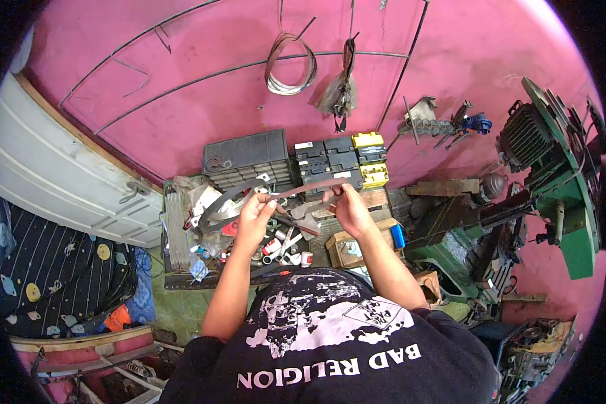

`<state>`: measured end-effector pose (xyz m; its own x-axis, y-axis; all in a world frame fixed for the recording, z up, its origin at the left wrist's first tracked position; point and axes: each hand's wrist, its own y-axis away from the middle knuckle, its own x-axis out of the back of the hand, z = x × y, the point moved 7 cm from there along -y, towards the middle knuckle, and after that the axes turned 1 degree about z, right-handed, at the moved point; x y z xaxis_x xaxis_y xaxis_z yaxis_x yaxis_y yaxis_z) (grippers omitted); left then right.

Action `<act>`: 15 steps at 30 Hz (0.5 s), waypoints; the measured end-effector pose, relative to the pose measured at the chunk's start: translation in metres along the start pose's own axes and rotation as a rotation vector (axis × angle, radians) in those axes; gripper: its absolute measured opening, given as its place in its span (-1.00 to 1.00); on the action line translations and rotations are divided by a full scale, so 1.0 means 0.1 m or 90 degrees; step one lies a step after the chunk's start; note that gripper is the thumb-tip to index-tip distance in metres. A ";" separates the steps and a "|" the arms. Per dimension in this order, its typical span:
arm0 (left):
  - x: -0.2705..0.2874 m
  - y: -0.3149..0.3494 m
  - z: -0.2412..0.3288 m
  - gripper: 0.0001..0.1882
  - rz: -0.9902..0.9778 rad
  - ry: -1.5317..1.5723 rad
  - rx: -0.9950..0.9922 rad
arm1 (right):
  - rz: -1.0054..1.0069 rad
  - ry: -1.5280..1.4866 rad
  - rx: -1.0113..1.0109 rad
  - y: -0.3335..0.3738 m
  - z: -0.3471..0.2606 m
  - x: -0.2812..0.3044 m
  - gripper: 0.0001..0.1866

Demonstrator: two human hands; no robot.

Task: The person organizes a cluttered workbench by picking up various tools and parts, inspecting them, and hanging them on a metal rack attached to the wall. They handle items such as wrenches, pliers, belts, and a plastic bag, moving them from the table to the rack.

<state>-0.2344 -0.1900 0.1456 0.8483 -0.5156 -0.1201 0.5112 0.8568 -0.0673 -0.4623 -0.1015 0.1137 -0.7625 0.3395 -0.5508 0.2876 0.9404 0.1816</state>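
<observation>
A long, flat, flexible strip [310, 189], reddish-brown on one face and dark grey on other parts, arches between my raised hands. My left hand [254, 214] pinches it, and a dark looped length of it seems to hang off to the left over the bench clutter. My right hand [349, 210] grips the other side, fingers bent round it, with a pointed end hanging down between the hands. Below them, small white and red bottles and tubes [276, 248] lie jumbled on the workbench [209, 277]. I cannot tell what the strip is made for.
Dark batteries [326, 161] and yellow ones [372, 151] stand by a stack of grey-black cases [246, 151] against the pink wall. An open wooden box [343, 250] sits near my right forearm. Green machinery [572, 222] rises at right. A coiled strip [289, 74] hangs above; a white door [67, 168] is left.
</observation>
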 end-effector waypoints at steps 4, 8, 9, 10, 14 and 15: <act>0.04 -0.03 0.08 -0.85 0.075 -0.130 -0.034 | -0.028 0.336 0.132 -0.05 -0.15 0.15 -0.62; 0.04 -0.05 0.15 -0.82 0.113 -0.294 -0.083 | -0.028 0.423 0.129 0.07 -0.31 -0.09 -0.61; -0.02 -0.07 0.16 -0.82 0.103 -0.292 -0.085 | -0.052 0.343 0.091 0.00 -0.20 -0.03 -0.58; -0.09 -0.08 0.15 -0.82 0.091 -0.249 -0.068 | -0.076 0.262 0.055 -0.04 -0.11 0.03 -0.55; -0.21 -0.06 0.04 -0.77 0.089 -0.166 -0.036 | -0.091 0.021 -0.066 0.10 0.06 -0.17 -0.44; -0.24 -0.06 0.06 -0.77 0.095 -0.174 -0.036 | -0.092 0.026 -0.058 0.09 0.10 -0.15 -0.43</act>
<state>-0.2573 -0.1826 0.1552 0.9228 -0.3600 0.1374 0.3766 0.9180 -0.1241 -0.4430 -0.0984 0.1156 -0.8153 0.2000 -0.5433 0.1211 0.9766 0.1777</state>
